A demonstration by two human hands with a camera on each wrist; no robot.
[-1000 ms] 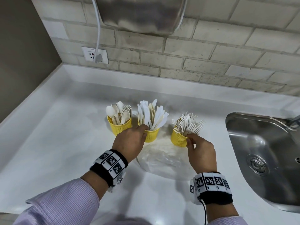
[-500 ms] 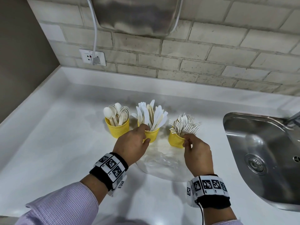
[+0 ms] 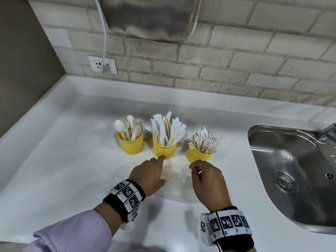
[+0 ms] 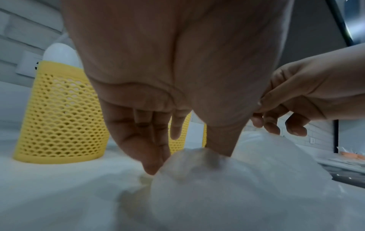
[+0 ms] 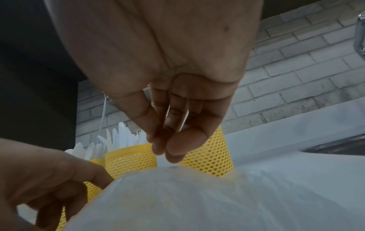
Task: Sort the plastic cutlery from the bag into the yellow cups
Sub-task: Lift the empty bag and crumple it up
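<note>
On the counter (image 3: 54, 160), three yellow cups (image 3: 164, 149) (no readable labels), both hands empty

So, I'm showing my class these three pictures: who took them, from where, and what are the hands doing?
No machine here: a person wears three cameras. The head view looks down at a white counter. The two wrist views look along each hand. Three yellow cups hold spoons, knives and forks. In front lies a clear plastic bag. The left hand and the right hand hover over it; the right fingers seem to pinch its top, though blur hides this. No cutlery is held.
</note>
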